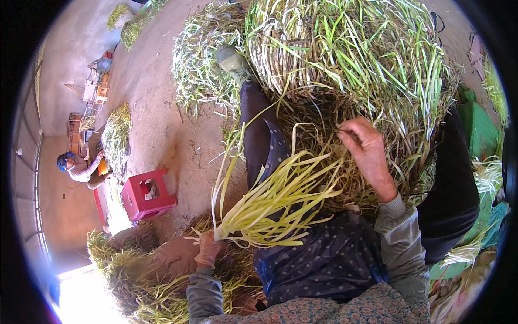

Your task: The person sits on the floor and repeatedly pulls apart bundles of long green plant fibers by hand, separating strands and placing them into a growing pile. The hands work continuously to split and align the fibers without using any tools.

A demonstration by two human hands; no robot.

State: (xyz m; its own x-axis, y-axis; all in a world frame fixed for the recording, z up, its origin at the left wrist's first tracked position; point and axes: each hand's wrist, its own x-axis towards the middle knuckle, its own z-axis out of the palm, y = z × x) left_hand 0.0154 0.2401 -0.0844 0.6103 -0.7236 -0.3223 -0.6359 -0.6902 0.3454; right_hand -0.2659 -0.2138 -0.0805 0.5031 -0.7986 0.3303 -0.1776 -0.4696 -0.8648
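Note:
My left hand [208, 248], seemingly in a thin glove, grips the white base of a bunch of yellow-green leafy stalks, likely chives [279, 198]. The long flat leaves fan out to the right over my dark dotted apron [323, 259]. Bare, with its fingers bent, my right hand [363, 148] hovers by withered brown stalks at the near side of a big heap of green-and-white stalks [344, 52]. Whether a thin strand is pinched at its fingertips is unclear. The heap lies between my spread legs, against my left shoe [234, 62].
A red plastic stool [147, 195] stands on the bare floor to the left. Another person [83, 166] sits farther off beside a smaller pile of stalks [116, 139]. More loose leaves [149, 287] lie at lower left. Green plastic [477, 125] is at the right.

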